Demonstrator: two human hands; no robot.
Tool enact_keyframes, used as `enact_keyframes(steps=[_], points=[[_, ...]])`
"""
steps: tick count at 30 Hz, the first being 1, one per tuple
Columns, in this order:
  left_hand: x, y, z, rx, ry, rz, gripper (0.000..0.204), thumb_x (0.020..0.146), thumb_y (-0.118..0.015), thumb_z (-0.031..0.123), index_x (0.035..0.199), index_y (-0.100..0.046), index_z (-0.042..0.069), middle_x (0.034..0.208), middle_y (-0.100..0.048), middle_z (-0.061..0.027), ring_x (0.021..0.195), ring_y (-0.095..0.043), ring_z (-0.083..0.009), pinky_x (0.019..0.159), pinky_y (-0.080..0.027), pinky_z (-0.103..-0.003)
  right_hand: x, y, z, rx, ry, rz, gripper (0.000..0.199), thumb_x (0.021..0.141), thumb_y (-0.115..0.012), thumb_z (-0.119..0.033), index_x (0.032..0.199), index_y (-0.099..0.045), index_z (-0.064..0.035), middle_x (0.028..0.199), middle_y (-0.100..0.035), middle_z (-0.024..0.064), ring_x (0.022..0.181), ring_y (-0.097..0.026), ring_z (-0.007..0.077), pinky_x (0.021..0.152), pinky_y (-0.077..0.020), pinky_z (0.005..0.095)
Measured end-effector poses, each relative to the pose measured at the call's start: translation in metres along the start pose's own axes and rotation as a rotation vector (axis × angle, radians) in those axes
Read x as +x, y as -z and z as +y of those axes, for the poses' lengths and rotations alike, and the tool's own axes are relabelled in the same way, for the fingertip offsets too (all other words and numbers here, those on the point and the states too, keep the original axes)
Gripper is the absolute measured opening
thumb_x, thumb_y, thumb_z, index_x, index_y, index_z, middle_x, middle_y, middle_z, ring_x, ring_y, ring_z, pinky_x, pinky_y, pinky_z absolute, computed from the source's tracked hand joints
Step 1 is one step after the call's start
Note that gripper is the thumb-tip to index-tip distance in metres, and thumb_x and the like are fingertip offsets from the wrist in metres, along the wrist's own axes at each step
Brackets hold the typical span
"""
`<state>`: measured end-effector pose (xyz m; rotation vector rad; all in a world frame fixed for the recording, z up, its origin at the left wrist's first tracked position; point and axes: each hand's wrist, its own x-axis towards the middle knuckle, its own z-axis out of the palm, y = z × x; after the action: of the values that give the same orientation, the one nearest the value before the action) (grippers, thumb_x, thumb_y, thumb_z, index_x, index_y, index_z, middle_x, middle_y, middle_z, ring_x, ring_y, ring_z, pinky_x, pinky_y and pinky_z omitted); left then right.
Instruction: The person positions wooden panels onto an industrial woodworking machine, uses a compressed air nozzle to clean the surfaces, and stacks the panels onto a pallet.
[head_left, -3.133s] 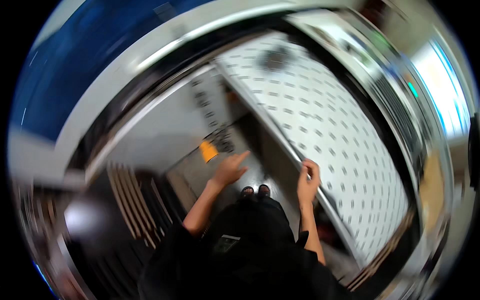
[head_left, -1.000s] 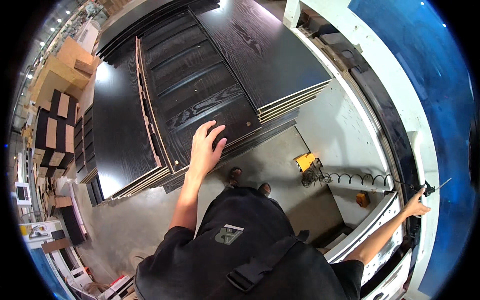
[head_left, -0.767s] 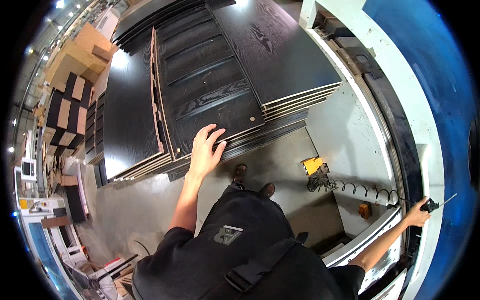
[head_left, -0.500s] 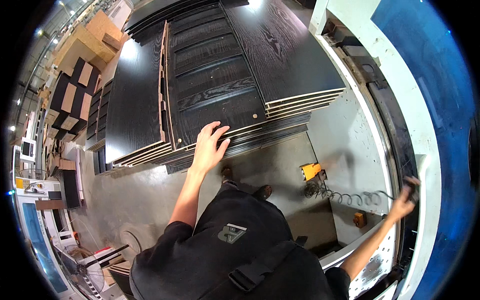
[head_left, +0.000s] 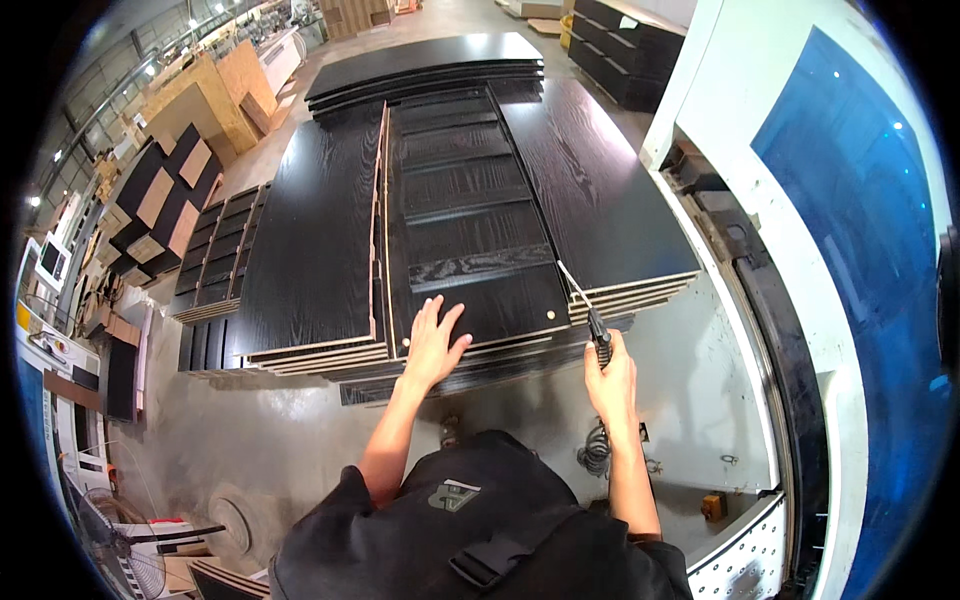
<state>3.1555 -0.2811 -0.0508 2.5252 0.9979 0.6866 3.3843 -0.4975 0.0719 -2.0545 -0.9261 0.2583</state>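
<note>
The right hand is closed around a black air gun. The gun's long, thin pipe points away from the person and leans a little to the left. Its tip is by the line where the middle panel meets the right stack of boards. I can't tell if the tip touches anything.

The middle panel is black, with wide grooves going across it. It lies flat, and its long way runs straight out from the person, between the left stack of boards and the right stack. From the right hand, it is ahead and to the left.

The left hand is nearer to it. That hand is at the panel's near edge, close to the left corner, with its fingers spread apart and nothing held in them. I can't tell how hard it presses. The right hand is off the panel, just past its near right corner. A curly hose hangs below, near the right arm.
</note>
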Motion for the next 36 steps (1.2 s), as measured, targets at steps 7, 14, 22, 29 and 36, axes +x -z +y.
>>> enact_keyframes(steps=[7, 14, 22, 29, 36], points=[[0.006, 0.005, -0.003, -0.153, -0.001, 0.023, 0.057, 0.093, -0.074, 0.031, 0.144, -0.058, 0.012, 0.156, -0.041, -0.0269, 0.145, -0.037, -0.0459, 0.121, -0.029, -0.054, -0.005, -0.017, -0.025, 0.022, 0.028, 0.039, 0.020, 0.098, -0.063, -0.020, 0.111, -0.060, -0.0049, 0.077, -0.066, 0.0230, 0.079, -0.066, 0.0477, 0.072, -0.0497, 0.0517], [0.051, 0.007, 0.004, -1.429, 0.464, 0.187, 0.048, 0.111, -0.047, 0.039, 0.137, -0.057, -0.001, 0.123, -0.070, -0.0130, 0.114, -0.067, -0.0211, 0.096, -0.056, -0.037, -0.047, -0.024, -0.021, 0.160, -0.029, -0.443, 0.028, 0.095, -0.067, -0.027, 0.107, -0.063, -0.0022, 0.078, -0.064, 0.0210, 0.077, -0.065, 0.0386, 0.077, -0.0516, 0.0433], [0.055, 0.013, 0.044, -1.694, 0.338, -0.170, 0.047, 0.111, -0.044, 0.041, 0.130, -0.060, 0.002, 0.128, -0.070, -0.0195, 0.116, -0.069, -0.0301, 0.098, -0.055, -0.045, -0.080, -0.024, -0.029, 0.180, -0.128, -0.516, 0.029, 0.095, -0.070, -0.026, 0.111, -0.065, -0.0035, 0.087, -0.068, 0.0257, 0.092, -0.066, 0.0481, 0.078, -0.0514, 0.0479], [0.045, -0.015, 0.101, -1.617, 0.440, -0.236, 0.029, 0.109, -0.052, 0.024, 0.126, -0.062, 0.003, 0.120, -0.071, -0.0151, 0.111, -0.070, -0.0281, 0.093, -0.060, -0.042, -0.084, -0.003, -0.008, -0.053, -0.130, -0.221, 0.028, 0.094, -0.069, -0.025, 0.113, -0.065, -0.0049, 0.089, -0.071, 0.0255, 0.093, -0.068, 0.0469, 0.079, -0.0531, 0.0511], [0.056, -0.013, 0.100, -1.240, 0.329, 0.000, 0.022, 0.108, -0.058, 0.019, 0.117, -0.069, 0.003, 0.116, -0.075, -0.0086, 0.104, -0.068, -0.0128, 0.093, -0.053, -0.028, -0.084, 0.042, 0.049, -0.069, -0.331, 0.165, 0.022, 0.096, -0.067, -0.026, 0.108, -0.065, -0.0077, 0.064, -0.064, 0.0188, 0.066, -0.068, 0.0411, 0.062, -0.0504, 0.0504]])
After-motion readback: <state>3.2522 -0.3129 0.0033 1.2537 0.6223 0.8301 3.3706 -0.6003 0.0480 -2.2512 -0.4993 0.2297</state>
